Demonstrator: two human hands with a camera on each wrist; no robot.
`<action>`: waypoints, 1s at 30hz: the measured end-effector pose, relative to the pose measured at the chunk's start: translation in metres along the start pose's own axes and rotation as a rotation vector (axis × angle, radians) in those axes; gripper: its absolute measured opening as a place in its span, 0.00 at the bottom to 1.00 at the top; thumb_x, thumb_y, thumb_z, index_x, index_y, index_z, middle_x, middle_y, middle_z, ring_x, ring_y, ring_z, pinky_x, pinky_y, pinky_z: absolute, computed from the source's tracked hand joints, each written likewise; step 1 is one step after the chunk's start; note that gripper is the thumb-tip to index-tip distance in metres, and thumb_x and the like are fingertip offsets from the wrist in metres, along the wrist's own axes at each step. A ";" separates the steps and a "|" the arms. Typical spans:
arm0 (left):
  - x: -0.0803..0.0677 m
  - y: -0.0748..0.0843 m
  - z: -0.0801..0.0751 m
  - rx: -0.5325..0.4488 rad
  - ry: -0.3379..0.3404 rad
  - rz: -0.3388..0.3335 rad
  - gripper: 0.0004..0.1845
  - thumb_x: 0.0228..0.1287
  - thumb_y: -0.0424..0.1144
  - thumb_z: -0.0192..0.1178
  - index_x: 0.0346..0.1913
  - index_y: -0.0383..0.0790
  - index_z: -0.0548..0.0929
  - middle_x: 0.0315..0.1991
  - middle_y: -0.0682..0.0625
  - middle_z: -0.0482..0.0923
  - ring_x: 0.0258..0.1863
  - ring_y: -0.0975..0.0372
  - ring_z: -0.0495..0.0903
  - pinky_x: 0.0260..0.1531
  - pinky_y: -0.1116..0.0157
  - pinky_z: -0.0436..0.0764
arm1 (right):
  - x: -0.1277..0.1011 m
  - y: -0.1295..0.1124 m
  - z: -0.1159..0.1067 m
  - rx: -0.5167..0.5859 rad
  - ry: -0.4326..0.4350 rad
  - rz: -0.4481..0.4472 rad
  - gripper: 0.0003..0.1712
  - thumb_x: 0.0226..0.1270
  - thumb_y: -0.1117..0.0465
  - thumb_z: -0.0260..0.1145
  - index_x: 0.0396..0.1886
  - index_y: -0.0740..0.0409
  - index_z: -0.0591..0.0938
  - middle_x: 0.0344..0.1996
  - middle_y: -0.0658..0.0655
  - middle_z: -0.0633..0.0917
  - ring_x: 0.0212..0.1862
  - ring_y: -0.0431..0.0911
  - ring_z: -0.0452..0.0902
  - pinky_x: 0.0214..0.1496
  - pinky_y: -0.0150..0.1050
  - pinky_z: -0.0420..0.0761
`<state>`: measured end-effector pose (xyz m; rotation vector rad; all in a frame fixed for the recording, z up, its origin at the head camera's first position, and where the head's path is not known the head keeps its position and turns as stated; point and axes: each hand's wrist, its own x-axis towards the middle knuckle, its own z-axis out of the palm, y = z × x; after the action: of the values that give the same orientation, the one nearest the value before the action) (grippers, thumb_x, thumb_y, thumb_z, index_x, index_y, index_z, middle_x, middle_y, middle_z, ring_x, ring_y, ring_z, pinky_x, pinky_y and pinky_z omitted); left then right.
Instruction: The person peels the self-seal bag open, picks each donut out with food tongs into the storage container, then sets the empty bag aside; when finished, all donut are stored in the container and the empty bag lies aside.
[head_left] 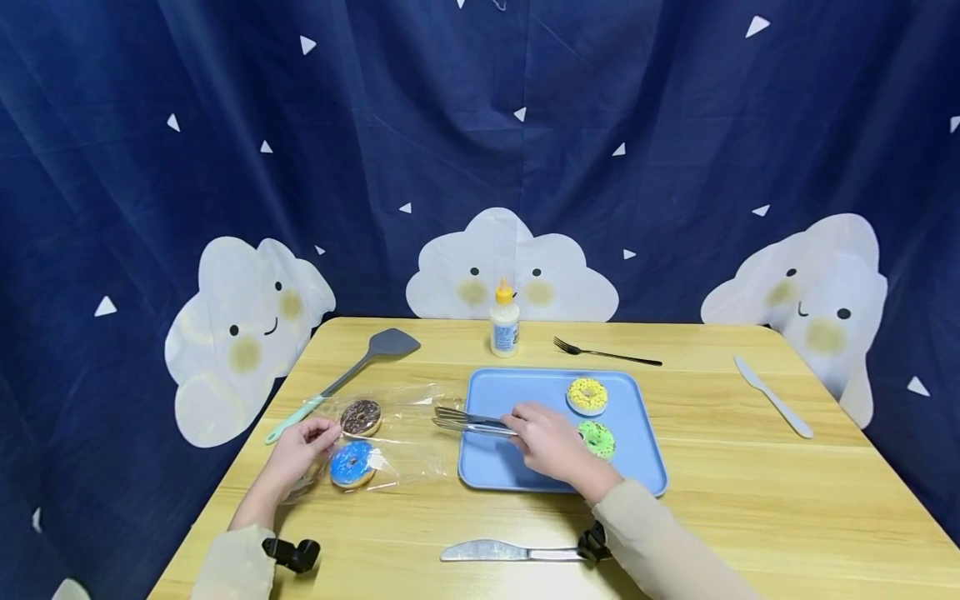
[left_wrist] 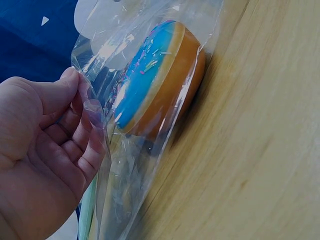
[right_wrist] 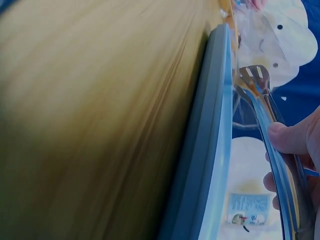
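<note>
My left hand [head_left: 302, 454] pinches the edge of a clear plastic bag [head_left: 420, 417] at the table's left. Inside the bag are a chocolate donut [head_left: 362, 417] and a blue-iced donut [head_left: 352, 464]; the left wrist view shows the blue donut [left_wrist: 155, 80] tilted behind the film. Metal serving tongs [head_left: 472, 422] are gripped in my right hand [head_left: 551, 442], above the blue tray [head_left: 495, 467], their slotted ends [right_wrist: 255, 77] pointing left toward the bag. A yellow donut [head_left: 587, 396] and a green donut [head_left: 597, 439] lie on the tray, the green one partly behind my right hand.
A grey spatula [head_left: 367, 358] lies behind the bag. Behind the tray are a yellow-capped bottle [head_left: 505, 325] and a black fork [head_left: 607, 354]. One pale knife [head_left: 772, 397] lies at the right; a metal table knife [head_left: 510, 551] lies in front, partly behind my right wrist.
</note>
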<state>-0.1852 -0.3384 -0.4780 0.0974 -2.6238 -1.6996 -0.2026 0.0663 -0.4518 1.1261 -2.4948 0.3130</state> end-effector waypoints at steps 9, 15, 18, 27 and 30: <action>-0.002 0.001 0.000 -0.012 0.004 0.001 0.19 0.65 0.43 0.58 0.43 0.26 0.76 0.36 0.38 0.77 0.32 0.59 0.77 0.31 0.66 0.78 | 0.018 -0.020 0.004 0.056 -0.062 -0.039 0.16 0.55 0.62 0.69 0.46 0.56 0.82 0.30 0.46 0.74 0.32 0.40 0.69 0.33 0.31 0.74; -0.001 0.002 -0.001 0.012 0.014 0.016 0.18 0.66 0.43 0.57 0.43 0.26 0.77 0.34 0.38 0.77 0.31 0.58 0.76 0.31 0.66 0.78 | 0.028 -0.032 0.008 0.060 -0.097 -0.093 0.17 0.56 0.60 0.69 0.46 0.57 0.82 0.31 0.47 0.75 0.33 0.40 0.69 0.33 0.28 0.73; -0.002 0.002 -0.001 0.013 0.016 0.015 0.18 0.65 0.43 0.58 0.43 0.26 0.77 0.35 0.37 0.77 0.31 0.57 0.77 0.31 0.65 0.79 | 0.032 -0.037 0.010 0.046 -0.110 -0.112 0.17 0.57 0.59 0.68 0.47 0.57 0.82 0.32 0.47 0.75 0.34 0.40 0.69 0.35 0.29 0.73; -0.004 0.002 0.000 -0.017 -0.001 0.014 0.19 0.65 0.42 0.58 0.44 0.25 0.77 0.36 0.37 0.76 0.31 0.58 0.77 0.31 0.67 0.79 | 0.044 -0.047 0.013 0.032 -0.184 -0.134 0.19 0.60 0.54 0.66 0.50 0.57 0.81 0.32 0.47 0.73 0.32 0.39 0.67 0.32 0.30 0.71; -0.005 0.001 0.000 -0.014 0.000 0.004 0.20 0.65 0.43 0.57 0.45 0.25 0.76 0.37 0.38 0.76 0.31 0.58 0.77 0.31 0.67 0.79 | 0.048 -0.047 0.013 0.039 -0.220 -0.128 0.22 0.61 0.53 0.65 0.53 0.58 0.80 0.33 0.48 0.73 0.32 0.39 0.65 0.30 0.29 0.69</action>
<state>-0.1806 -0.3374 -0.4767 0.0912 -2.6096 -1.7169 -0.1993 -0.0012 -0.4403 1.3976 -2.5972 0.2123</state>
